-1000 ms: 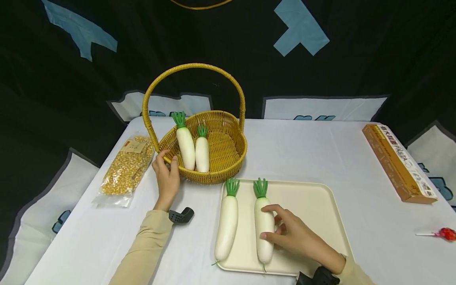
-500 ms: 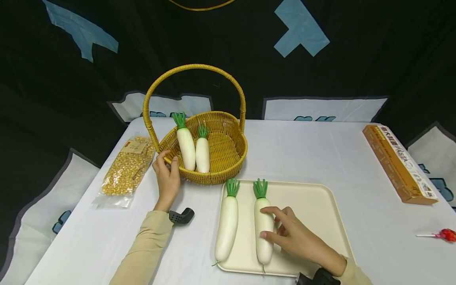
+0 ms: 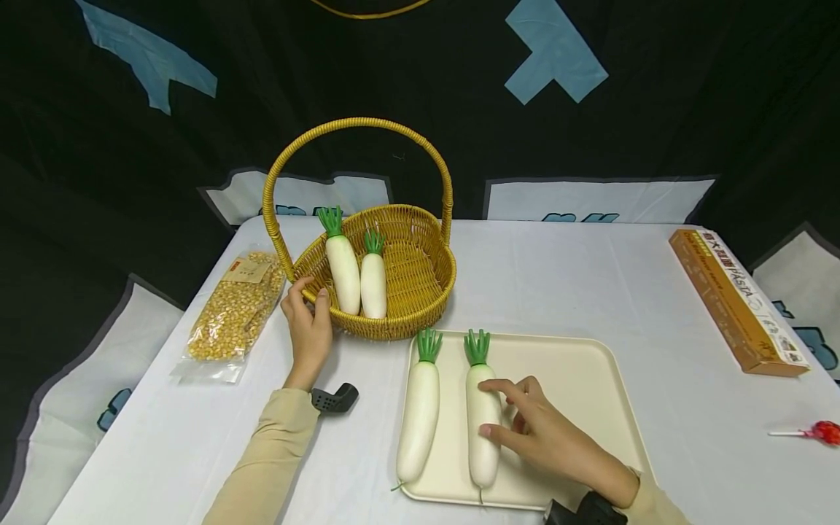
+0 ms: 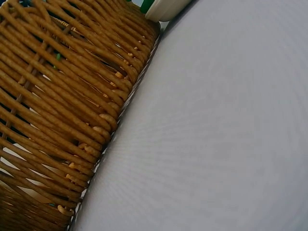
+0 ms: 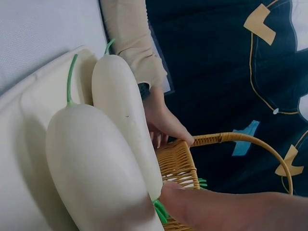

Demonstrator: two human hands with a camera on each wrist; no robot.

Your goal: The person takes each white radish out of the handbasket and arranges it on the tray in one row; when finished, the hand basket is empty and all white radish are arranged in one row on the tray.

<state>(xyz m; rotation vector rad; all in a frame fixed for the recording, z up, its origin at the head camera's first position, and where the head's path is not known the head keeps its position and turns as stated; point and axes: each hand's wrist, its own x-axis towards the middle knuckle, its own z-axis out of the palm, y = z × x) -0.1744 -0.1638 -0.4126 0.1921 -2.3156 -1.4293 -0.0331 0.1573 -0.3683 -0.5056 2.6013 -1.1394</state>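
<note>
My left hand [image 3: 307,332] grips the near-left rim of a yellow wicker basket [image 3: 420,310] with a tall arched handle. Inside the basket lean two white radishes with green tops, a longer one [image 3: 343,273] and a shorter one [image 3: 373,284]. Two more radishes lie lengthwise on a cream tray [image 3: 564,364], the left one [image 3: 418,423] untouched. On the right one [image 3: 482,408] rest the thumb and index finger of my right hand [image 3: 545,430], spread apart along its side. The right wrist view shows that radish [image 5: 94,163] close up, root end toward the camera.
A clear bag of corn kernels [image 3: 232,310] lies left of the basket. At the table's right side are a brown pasta box [image 3: 735,302] and a red lollipop [image 3: 823,432]. A dark curtain [image 3: 459,87] hangs behind the white-covered table [image 3: 558,277].
The right radish on the tray has shifted slightly left under my right fingertips. My left hand and the basket have stayed in place.
</note>
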